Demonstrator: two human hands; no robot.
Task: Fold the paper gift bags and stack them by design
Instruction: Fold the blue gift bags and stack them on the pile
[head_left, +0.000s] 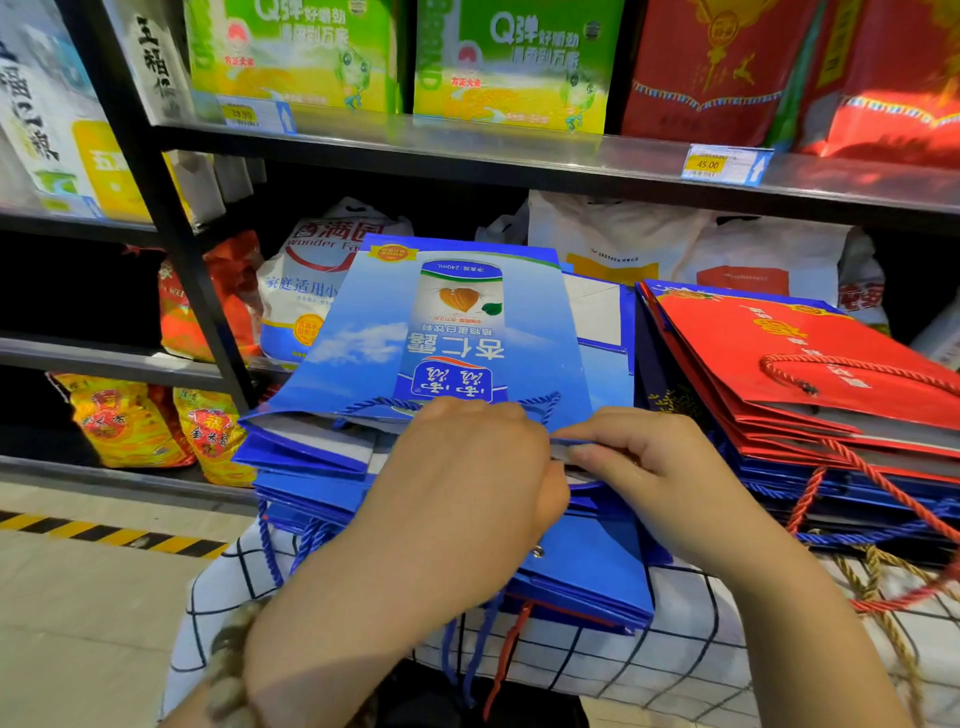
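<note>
A blue paper gift bag (457, 332) with a can picture lies flat on top of a stack of blue bags (306, 457). My left hand (467, 483) lies on the bag's near edge, its fingers curled over the blue rope handle. My right hand (634, 457) pinches the bag's blue top edge between thumb and fingers, right beside the left hand. To the right sits a stack of red gift bags (789, 364) with red rope handles, resting on more blue bags.
The stacks rest on a surface covered by a white cloth with a black grid (649, 639). Behind stand black metal shelves (467, 150) loaded with rice and flour sacks and price tags. Tiled floor with a yellow-black stripe (104, 535) lies at left.
</note>
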